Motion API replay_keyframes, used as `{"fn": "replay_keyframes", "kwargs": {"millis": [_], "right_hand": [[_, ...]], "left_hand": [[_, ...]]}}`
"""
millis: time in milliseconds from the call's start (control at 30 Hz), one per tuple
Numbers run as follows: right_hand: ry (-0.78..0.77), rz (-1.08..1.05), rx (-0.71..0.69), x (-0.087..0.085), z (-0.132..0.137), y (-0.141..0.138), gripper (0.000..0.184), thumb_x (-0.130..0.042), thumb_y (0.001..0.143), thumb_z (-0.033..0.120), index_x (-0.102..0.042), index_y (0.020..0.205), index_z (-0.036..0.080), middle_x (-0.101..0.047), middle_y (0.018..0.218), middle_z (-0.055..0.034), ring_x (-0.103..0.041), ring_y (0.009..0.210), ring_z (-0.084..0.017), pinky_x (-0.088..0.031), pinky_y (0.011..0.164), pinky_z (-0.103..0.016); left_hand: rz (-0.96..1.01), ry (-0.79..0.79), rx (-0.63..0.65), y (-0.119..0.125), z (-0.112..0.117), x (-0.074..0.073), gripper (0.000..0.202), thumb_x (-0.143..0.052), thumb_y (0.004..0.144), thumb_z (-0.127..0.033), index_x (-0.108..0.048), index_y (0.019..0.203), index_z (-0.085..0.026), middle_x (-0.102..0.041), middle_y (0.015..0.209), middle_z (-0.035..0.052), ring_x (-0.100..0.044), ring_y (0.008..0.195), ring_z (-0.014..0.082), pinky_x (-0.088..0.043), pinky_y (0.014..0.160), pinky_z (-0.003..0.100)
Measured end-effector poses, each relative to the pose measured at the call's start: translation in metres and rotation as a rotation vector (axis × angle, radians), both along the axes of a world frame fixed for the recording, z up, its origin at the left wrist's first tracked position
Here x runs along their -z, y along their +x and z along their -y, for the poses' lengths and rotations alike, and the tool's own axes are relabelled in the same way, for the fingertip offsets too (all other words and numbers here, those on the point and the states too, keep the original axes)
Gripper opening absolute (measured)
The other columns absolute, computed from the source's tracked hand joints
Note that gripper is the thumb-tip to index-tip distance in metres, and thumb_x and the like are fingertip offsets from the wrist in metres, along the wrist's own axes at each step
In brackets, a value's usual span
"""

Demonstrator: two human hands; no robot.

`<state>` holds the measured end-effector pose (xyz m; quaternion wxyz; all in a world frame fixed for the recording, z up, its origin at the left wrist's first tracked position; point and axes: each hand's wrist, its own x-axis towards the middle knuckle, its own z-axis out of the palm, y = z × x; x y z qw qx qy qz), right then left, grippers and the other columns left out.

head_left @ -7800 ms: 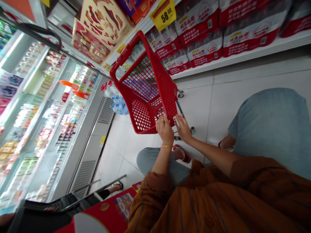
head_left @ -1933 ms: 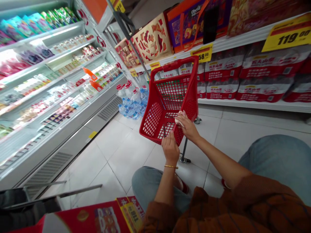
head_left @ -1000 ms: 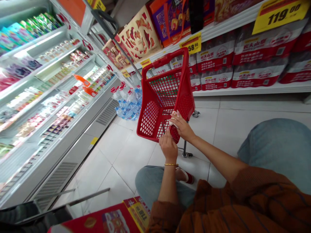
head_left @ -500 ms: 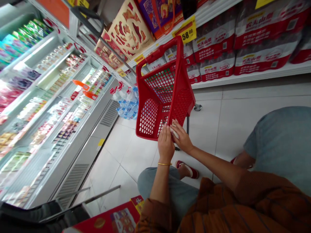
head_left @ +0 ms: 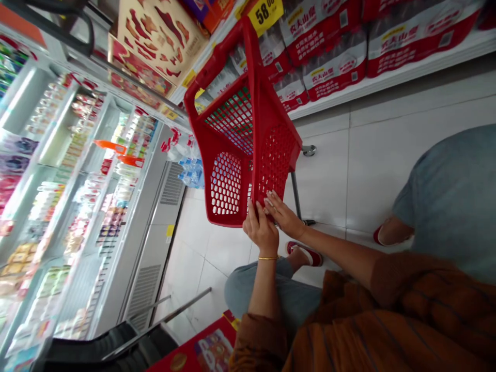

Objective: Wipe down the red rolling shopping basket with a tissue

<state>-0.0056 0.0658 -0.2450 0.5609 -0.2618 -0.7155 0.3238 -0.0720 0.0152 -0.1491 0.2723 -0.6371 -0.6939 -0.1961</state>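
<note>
Red basket [head_left: 232,155] edge: left hand [head_left: 262,233] grips, right hand [head_left: 284,217] lies flat.

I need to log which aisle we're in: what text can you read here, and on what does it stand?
"58.0", its end cut off by the picture edge: yellow price tag on the shelf edge.
"农夫山泉": red labels on the water packs.
Red cart: no text seen.
Red box at the bottom: print too blurred to read.
Fridge shelf labels: too small to read.
</note>
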Motion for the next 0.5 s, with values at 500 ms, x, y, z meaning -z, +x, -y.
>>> {"fn": "replay_keyframes", "kwargs": {"millis": [500], "right_hand": [[-0.128, -0.028, -0.028, 0.034, 0.009, 0.012, 0.044, -0.037, 0.097, 0.018, -0.037, 0.142, 0.02, -0.029, 0.154, -0.0107, -0.028, 0.142, -0.019, -0.034, 0.115, -0.043]], "left_hand": [[-0.029, 0.046, -0.153, 0.001, 0.0, 0.006, 0.04, -0.038, 0.093, -0.028, -0.062, 0.124, -0.017, -0.052, 0.137, 0.0175, -0.056, 0.111, 0.0255, -0.04, 0.096, 0.043]]}}
